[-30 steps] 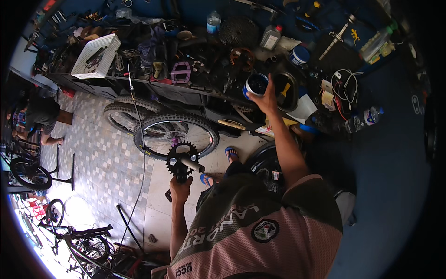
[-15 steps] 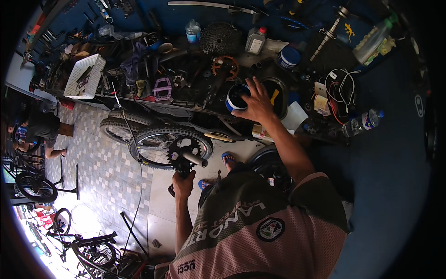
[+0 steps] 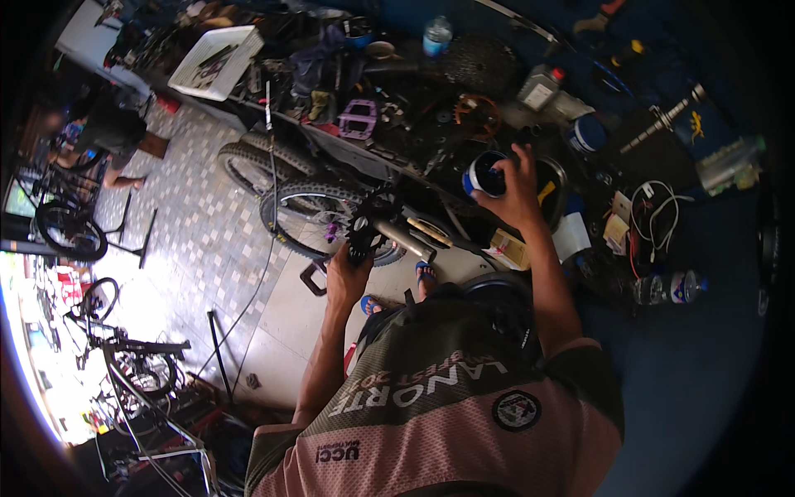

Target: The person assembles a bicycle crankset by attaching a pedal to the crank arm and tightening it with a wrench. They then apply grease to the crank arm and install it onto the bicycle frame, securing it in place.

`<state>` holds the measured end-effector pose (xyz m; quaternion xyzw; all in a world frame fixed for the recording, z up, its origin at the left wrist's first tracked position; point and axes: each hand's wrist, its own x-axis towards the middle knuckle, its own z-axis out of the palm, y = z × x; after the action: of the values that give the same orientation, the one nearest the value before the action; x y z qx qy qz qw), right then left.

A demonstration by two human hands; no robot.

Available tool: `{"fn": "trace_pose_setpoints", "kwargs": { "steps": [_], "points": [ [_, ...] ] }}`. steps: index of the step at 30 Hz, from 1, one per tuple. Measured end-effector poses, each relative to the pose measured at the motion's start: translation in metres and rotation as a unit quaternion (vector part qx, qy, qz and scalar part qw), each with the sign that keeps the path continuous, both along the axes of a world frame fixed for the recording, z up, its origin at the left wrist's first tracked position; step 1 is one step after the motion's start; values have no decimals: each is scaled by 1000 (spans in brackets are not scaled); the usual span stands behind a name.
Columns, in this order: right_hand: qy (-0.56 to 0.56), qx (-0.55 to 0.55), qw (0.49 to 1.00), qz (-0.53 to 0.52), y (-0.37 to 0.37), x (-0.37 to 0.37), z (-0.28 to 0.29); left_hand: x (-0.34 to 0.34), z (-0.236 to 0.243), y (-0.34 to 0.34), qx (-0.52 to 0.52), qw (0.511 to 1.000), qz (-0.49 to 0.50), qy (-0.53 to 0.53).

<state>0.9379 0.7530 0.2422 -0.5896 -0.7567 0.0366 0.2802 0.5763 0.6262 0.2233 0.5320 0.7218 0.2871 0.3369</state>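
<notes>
A white basket [image 3: 195,92] and purple pedal [image 3: 358,120] crowd the front edge of the desk [image 3: 339,146], with bicycle wheels [image 3: 331,231] below. There's room to pass between the crankset [image 3: 383,228] and blue-and-white tub [image 3: 472,179].

The scene is lit mainly by daylight from an opening [image 3: 37,352] at the lower left, burnt out to white. Glare is spread over the tiled floor [image 3: 224,203] nearby, against which a bicycle [image 3: 135,399] is darkened almost to silhouette. The workbench [image 3: 352,153] is left dim, and the inside of the tub [image 3: 472,179] is sunk in shadow. Fine detail is softened by blur. Straight edges are bowed, and 2 sides are swallowed by black.
</notes>
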Motion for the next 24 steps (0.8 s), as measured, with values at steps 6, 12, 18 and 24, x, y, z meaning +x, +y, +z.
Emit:
{"fn": "trace_pose_setpoints", "kwargs": {
  "steps": [6,12,18,24],
  "points": [
    [151,-116,923,335,-39,-75,117,-42,18,12,83,992,0,92],
    [22,-35,922,385,-51,-126,129,-59,63,24,127,977,-6,173],
    [-51,20,923,382,-70,-132,132,-80,72,20,148,973,13,179],
    [-77,35,922,378,-82,-125,150,-90,72,9,112,975,17,191]
  ]
}}
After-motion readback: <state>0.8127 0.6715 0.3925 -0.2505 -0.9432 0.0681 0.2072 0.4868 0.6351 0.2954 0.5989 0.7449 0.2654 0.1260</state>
